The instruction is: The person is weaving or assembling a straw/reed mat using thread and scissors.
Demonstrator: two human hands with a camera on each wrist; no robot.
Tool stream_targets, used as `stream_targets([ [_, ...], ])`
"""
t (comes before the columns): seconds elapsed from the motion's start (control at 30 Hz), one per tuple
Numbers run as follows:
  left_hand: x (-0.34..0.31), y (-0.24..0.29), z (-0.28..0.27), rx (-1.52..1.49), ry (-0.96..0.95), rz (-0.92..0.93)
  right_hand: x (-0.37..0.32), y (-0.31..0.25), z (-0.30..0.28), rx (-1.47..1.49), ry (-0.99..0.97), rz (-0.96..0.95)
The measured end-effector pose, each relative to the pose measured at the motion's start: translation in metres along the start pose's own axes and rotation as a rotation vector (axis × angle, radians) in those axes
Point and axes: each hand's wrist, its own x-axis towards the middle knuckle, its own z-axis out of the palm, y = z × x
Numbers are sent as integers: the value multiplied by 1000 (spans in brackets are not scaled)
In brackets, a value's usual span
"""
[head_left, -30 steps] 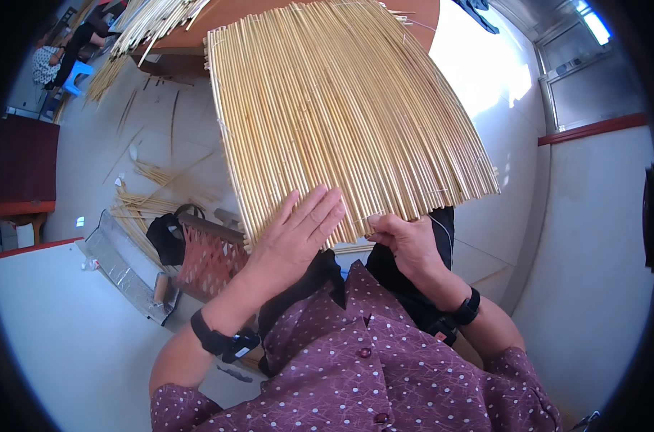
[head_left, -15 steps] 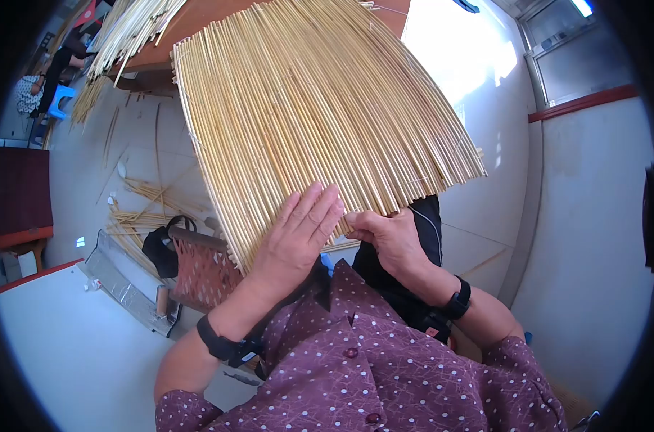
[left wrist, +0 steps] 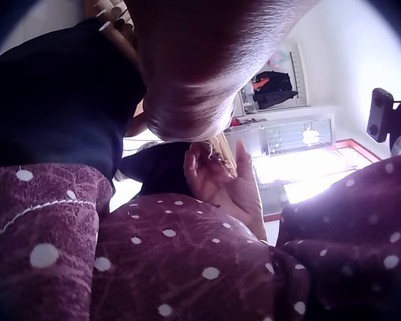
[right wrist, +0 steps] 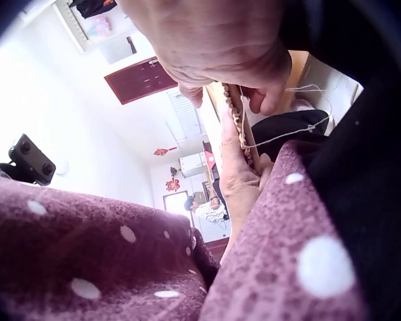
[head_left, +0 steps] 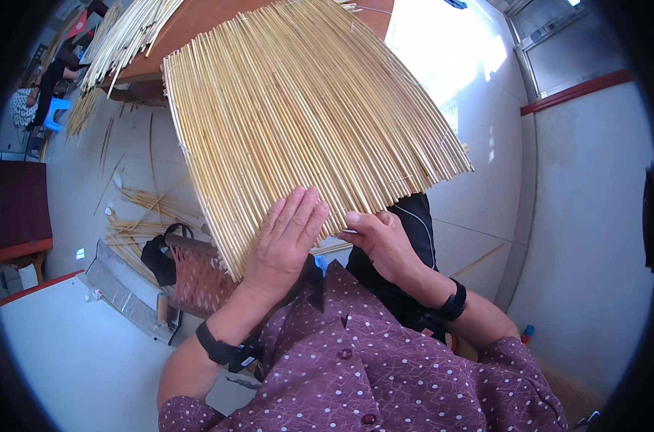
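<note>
A wide mat of thin straw-coloured stalks [head_left: 291, 108] laid side by side slopes from the table to the lap, with stitching along its edges. My left hand [head_left: 282, 241] lies over the near edge, fingers straight on top. In the right wrist view its thumb [right wrist: 266, 166] shows on the underside, so the mat is between them. Just right of it my right hand [head_left: 386, 248] pinches the same edge, thumb on top and fingers curled beneath. A pale thread [right wrist: 287, 137] loops from the mat's edge near the right hand.
More loose stalks [head_left: 129, 36] lie on the brown table [head_left: 197, 32] and on the floor. A reddish lattice chair part [head_left: 197, 277], a white tabletop [head_left: 82, 331] and an open foil-lined box [head_left: 129, 288] are at the left. A person [head_left: 24, 108] sits far left.
The view has turned, so mat and hands appear further left, with the mat's near left corner lower. The gap between the hands narrowed, then widened slightly. Both stay at the near edge.
</note>
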Motion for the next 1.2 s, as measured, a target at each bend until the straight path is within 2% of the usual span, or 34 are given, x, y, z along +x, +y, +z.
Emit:
stream_targets([
  [0.07,0,0,-1,-2,-3,4,-2,2,-6,217,-80,-15],
  [0.1,1,0,-2,-6,-5,4,-2,4,-5,217,-77,-21],
  [0.17,1,0,-2,-10,-4,8,0,8,-1,148,60,-93],
  [0.27,1,0,-3,-11,-17,15,5,12,-3,-12,116,-115],
  [0.4,2,0,-4,-78,-18,3,7,14,-6,-115,124,-182],
  [0.47,2,1,-4,-82,-19,5,7,11,-10,-267,110,-117],
  [0.67,17,12,-13,10,-16,3,4,10,-8,-254,94,-178],
  [0.83,22,6,-1,-124,-86,33,9,17,-15,-239,75,-161],
  [1.0,21,7,1,-123,-87,37,5,13,-12,-268,84,-151],
  [1.07,22,7,-1,-117,-80,35,2,7,-7,-166,58,-135],
  [1.2,26,10,-9,-132,-99,27,2,6,-10,-143,45,-116],
])
